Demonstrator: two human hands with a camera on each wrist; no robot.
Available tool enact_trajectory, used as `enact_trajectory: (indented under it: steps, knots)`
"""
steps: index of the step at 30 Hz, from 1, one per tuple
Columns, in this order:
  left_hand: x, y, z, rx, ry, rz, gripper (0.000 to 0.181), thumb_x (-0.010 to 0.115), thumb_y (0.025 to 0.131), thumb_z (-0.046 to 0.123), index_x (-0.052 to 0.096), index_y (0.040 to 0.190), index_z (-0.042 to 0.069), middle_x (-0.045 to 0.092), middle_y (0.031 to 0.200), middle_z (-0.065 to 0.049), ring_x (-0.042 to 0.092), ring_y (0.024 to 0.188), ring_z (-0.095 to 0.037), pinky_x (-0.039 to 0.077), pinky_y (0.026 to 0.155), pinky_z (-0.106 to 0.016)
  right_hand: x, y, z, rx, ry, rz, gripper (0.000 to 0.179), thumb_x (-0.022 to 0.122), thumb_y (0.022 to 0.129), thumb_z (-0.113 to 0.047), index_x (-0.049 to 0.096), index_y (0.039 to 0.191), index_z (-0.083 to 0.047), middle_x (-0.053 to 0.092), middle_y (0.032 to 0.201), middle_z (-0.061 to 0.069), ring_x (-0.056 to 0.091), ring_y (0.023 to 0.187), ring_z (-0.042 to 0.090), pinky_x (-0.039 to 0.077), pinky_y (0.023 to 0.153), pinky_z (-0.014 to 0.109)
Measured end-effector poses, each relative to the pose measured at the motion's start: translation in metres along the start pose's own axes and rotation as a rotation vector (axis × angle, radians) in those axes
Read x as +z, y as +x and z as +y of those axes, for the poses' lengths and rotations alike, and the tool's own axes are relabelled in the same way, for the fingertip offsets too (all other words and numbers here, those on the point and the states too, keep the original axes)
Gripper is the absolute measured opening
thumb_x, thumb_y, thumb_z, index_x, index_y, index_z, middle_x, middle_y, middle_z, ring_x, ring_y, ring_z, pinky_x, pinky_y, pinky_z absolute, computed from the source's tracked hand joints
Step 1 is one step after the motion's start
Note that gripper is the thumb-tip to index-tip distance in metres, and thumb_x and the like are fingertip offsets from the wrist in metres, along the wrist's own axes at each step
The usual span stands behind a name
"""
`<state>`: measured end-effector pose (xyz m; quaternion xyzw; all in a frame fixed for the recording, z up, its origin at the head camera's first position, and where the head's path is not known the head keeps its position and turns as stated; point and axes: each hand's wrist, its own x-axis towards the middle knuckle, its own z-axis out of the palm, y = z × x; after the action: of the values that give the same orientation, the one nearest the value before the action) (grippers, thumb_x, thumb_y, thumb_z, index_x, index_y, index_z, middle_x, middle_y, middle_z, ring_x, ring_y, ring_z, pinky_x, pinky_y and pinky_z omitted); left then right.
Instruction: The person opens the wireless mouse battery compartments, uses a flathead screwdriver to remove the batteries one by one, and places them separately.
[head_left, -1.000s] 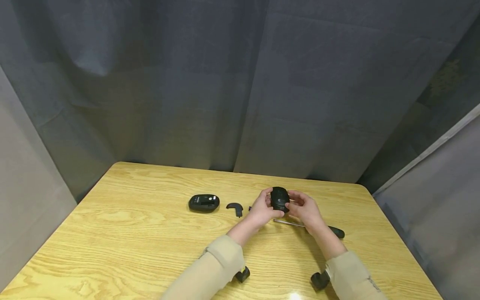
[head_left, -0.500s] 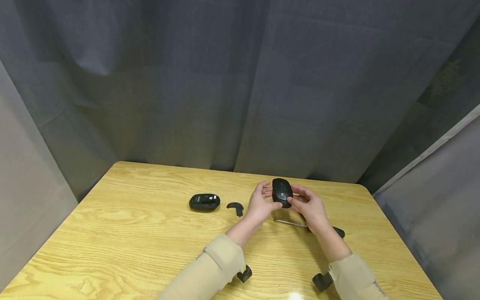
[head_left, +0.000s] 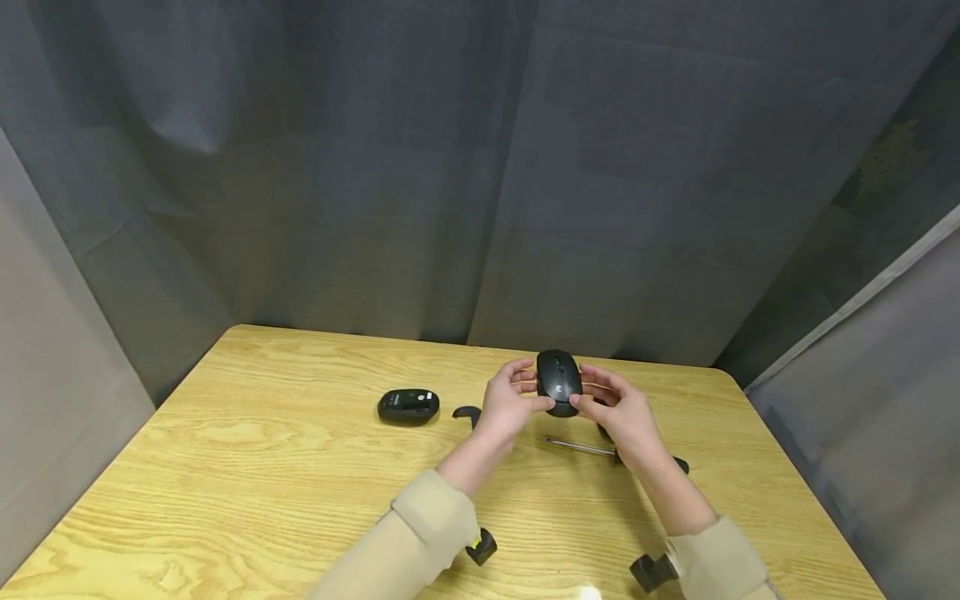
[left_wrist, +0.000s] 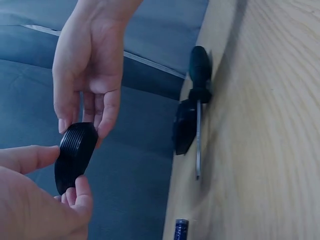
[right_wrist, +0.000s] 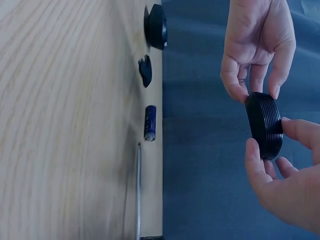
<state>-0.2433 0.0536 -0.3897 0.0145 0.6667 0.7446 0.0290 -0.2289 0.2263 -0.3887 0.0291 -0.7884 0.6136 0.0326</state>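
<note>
A black computer mouse (head_left: 558, 379) is held up off the table between both hands, top side up, its ridged rear end showing in the wrist views. My left hand (head_left: 508, 406) pinches its left side, thumb at the near corner and fingers along the edge. On the opposite side my right hand (head_left: 624, 418) grips it the same way, thumb near the rear. Below the right hand lies a screwdriver (head_left: 581, 447) with a dark green handle (left_wrist: 200, 67), partly covered by that forearm in the head view. A black piece (left_wrist: 185, 127) sits beside it.
A second black mouse (head_left: 408, 406) lies upside down on the wooden table (head_left: 300, 483), its battery slot uncovered. Right of it is a curved black cover (head_left: 467, 413), partly behind the left hand. A dark blue battery (right_wrist: 150, 123) lies between cover and screwdriver. A grey curtain (head_left: 375, 167) hangs behind.
Both hands have lifted the mouse higher and away from the body, and its top now shows more fully. The left hand has shifted left, overlapping the curved cover.
</note>
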Motion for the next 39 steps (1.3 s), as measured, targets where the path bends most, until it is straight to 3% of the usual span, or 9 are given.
enact_trajectory:
  steps: [8,16,29,39]
  knots:
    - [-0.011,-0.010,0.014,-0.006,-0.006,-0.049,0.063,0.075,0.070,-0.009,0.056,0.127,0.009,0.056,0.116,-0.008,0.055,0.104,-0.022,0.054,0.081,-0.029,0.003,-0.011,-0.020,0.021,-0.035,-0.025,0.064,0.073,0.083,-0.015,0.045,0.139,-0.007,0.050,0.136,0.014,0.055,0.108,0.010,0.052,0.079,0.014]
    - [-0.023,-0.020,0.025,0.000,0.001,-0.080,0.064,0.075,0.071,-0.008,0.055,0.129,0.011,0.055,0.118,-0.008,0.054,0.105,-0.023,0.054,0.081,-0.031,0.008,-0.020,-0.034,0.026,-0.072,-0.049,0.063,0.074,0.082,-0.018,0.047,0.138,-0.011,0.052,0.133,0.012,0.052,0.116,0.021,0.051,0.079,0.015]
    - [-0.047,-0.041,0.049,0.028,0.016,-0.127,0.063,0.074,0.072,-0.007,0.055,0.129,0.011,0.055,0.122,-0.010,0.053,0.110,-0.026,0.054,0.084,-0.032,0.024,-0.035,-0.052,-0.044,-0.026,-0.056,0.061,0.075,0.081,-0.019,0.050,0.135,-0.012,0.053,0.134,0.006,0.056,0.110,0.013,0.052,0.082,0.018]
    - [-0.067,-0.054,0.053,0.054,0.037,-0.158,0.063,0.075,0.074,-0.002,0.053,0.130,0.015,0.053,0.124,-0.008,0.053,0.111,-0.023,0.052,0.085,-0.033,0.035,-0.045,-0.060,-0.037,0.007,-0.092,0.058,0.075,0.081,-0.019,0.051,0.134,-0.014,0.052,0.135,0.002,0.057,0.109,0.008,0.053,0.083,0.021]
